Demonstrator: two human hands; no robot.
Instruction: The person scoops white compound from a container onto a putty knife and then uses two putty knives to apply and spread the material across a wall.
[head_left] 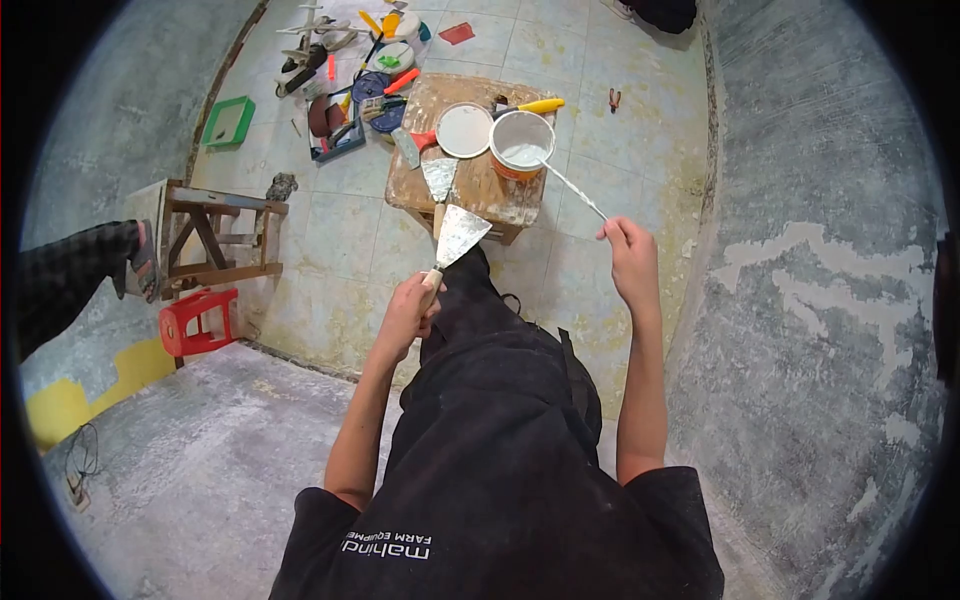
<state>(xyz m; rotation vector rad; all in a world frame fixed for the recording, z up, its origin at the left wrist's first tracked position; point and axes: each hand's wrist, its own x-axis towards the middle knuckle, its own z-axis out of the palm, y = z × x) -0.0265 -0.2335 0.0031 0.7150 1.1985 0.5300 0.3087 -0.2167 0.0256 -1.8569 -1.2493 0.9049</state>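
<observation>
My left hand is closed around the wooden handle of a putty knife, its wide blade smeared white and tilted up toward the stool. My right hand pinches the end of a thin stirring stick coated in white. The stick's far end reaches into a white bucket of white paste on a worn wooden stool. A second putty knife lies on the stool's near edge, partly behind the held blade. Beside the bucket are a round white lid and a red-handled scraper.
A yellow-handled tool lies at the stool's back. Tools and tubs crowd the floor at far left. Pliers lie right. Another person's foot is by a wooden bench and red stool. A patched wall stands right.
</observation>
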